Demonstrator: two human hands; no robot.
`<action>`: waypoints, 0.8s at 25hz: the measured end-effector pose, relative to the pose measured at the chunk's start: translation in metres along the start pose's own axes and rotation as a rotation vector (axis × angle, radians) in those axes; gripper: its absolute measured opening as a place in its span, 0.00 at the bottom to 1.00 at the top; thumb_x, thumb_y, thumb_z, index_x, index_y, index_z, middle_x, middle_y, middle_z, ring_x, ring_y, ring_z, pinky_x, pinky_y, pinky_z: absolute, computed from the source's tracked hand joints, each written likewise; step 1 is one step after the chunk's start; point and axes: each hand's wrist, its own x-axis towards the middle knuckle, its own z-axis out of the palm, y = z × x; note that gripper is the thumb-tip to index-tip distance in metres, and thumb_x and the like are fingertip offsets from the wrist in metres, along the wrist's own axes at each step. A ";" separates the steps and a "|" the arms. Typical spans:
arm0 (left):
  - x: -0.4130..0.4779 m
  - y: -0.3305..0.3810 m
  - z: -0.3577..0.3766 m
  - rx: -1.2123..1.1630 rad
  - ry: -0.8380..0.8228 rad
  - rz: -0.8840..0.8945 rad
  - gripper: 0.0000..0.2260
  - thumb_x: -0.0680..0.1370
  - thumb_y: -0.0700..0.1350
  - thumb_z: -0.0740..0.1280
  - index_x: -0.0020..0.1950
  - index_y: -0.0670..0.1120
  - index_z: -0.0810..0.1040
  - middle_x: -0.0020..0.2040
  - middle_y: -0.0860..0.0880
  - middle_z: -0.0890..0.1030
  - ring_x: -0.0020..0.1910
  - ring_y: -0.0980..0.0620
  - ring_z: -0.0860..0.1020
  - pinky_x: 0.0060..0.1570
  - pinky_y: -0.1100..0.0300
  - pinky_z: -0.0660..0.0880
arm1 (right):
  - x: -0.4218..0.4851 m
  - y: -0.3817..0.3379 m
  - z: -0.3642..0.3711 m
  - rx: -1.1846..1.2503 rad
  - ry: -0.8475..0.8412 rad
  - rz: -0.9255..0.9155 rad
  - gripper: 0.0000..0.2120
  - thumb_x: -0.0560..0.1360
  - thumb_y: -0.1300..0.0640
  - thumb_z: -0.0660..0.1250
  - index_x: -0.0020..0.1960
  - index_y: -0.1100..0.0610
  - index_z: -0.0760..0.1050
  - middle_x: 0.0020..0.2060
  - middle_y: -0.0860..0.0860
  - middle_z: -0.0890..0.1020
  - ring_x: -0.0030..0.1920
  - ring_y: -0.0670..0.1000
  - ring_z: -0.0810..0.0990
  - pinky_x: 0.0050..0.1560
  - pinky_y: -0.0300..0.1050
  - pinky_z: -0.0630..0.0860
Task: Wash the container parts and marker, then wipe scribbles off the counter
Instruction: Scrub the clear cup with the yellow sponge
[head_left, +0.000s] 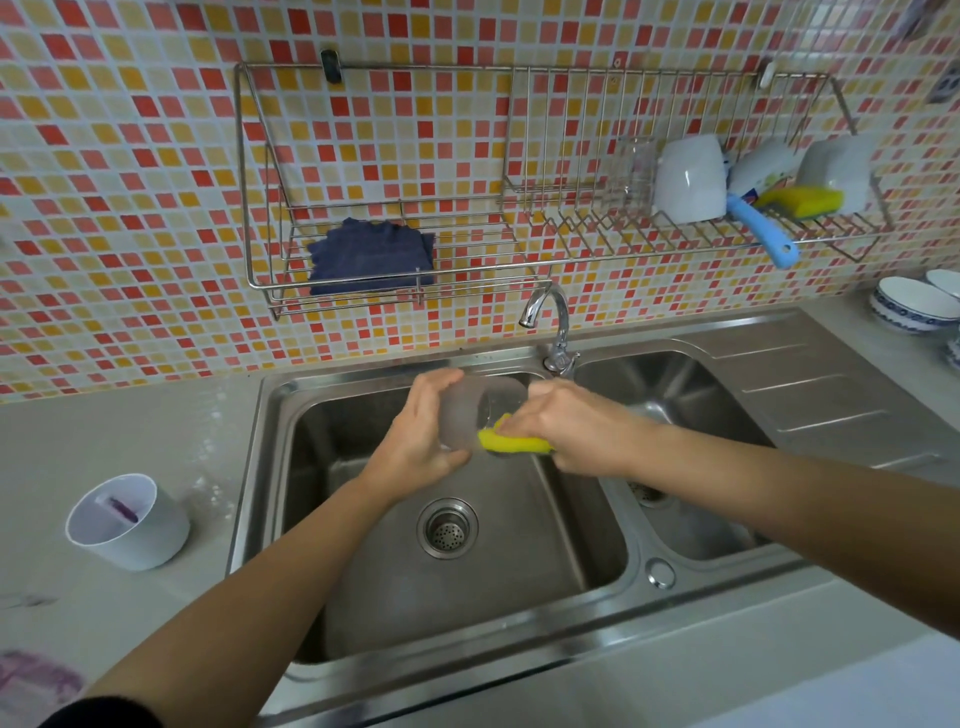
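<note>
We see brushed steel sink, glossy mosaic wall tiles, frosted plastic container, matt worktop.

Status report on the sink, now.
Left hand holds translucent container over sink. Right hand scrubs it with yellow sponge. Purple scribbles remain on counter. Nothing blocking.

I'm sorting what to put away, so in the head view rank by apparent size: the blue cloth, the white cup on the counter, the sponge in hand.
1. blue cloth
2. white cup, nearly alike and nearer the camera
3. sponge, partly covered

Cup on counter, left of sink.
</note>
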 end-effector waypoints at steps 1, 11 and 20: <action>0.001 0.001 0.002 -0.007 -0.002 0.000 0.38 0.64 0.37 0.77 0.69 0.36 0.62 0.65 0.39 0.67 0.64 0.58 0.63 0.64 0.73 0.59 | 0.001 -0.001 0.001 -0.048 -0.008 0.011 0.18 0.62 0.70 0.66 0.50 0.56 0.78 0.44 0.50 0.83 0.41 0.52 0.71 0.47 0.51 0.73; 0.004 0.008 -0.003 -0.110 -0.182 -0.007 0.48 0.62 0.46 0.80 0.74 0.46 0.55 0.71 0.50 0.63 0.69 0.57 0.64 0.66 0.69 0.64 | -0.007 0.016 -0.008 -0.566 0.179 -0.332 0.07 0.67 0.60 0.73 0.35 0.50 0.76 0.31 0.43 0.78 0.37 0.48 0.71 0.37 0.41 0.67; 0.006 0.007 0.013 -0.007 0.109 0.049 0.38 0.63 0.40 0.77 0.66 0.37 0.61 0.61 0.35 0.70 0.63 0.49 0.66 0.66 0.75 0.57 | 0.000 -0.002 0.008 -0.036 0.221 -0.051 0.07 0.66 0.57 0.74 0.42 0.57 0.79 0.35 0.49 0.83 0.33 0.52 0.72 0.38 0.43 0.73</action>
